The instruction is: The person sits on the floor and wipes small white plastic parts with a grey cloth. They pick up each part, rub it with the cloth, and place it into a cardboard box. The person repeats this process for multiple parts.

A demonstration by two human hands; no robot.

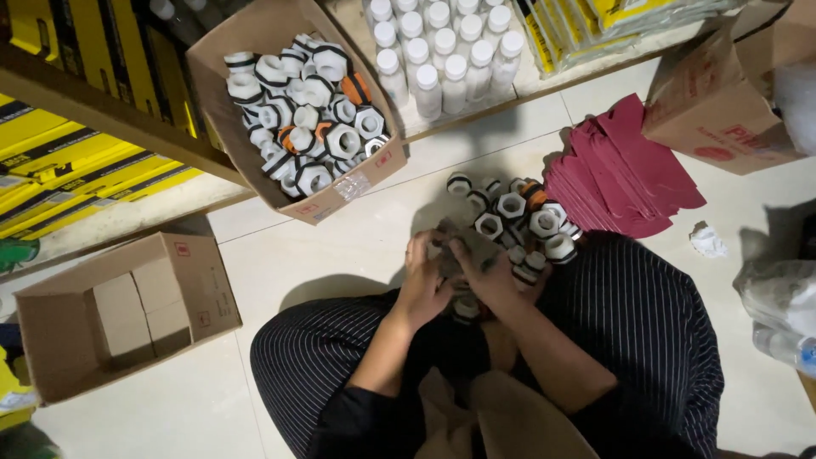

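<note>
I sit cross-legged on a tiled floor in striped trousers. My left hand (422, 285) and my right hand (491, 272) meet over my lap, both closed on a small brownish folded carton (470, 246) that they hold between them. A white fitting (465, 308) shows just below the hands. Right beyond my hands lies a pile of white hexagonal plastic fittings (518, 219) with black rings, a few with orange parts. A larger open cardboard box (299, 102) full of the same fittings stands tilted farther away to the left.
A stack of flat dark red cartons (619, 170) lies to the right of the pile. An open cardboard box (119, 310) with small cartons sits at left. White bottles (442, 51) and yellow packs line low shelves. Another cardboard box (722, 93) stands at top right, crumpled paper (705, 240) nearby.
</note>
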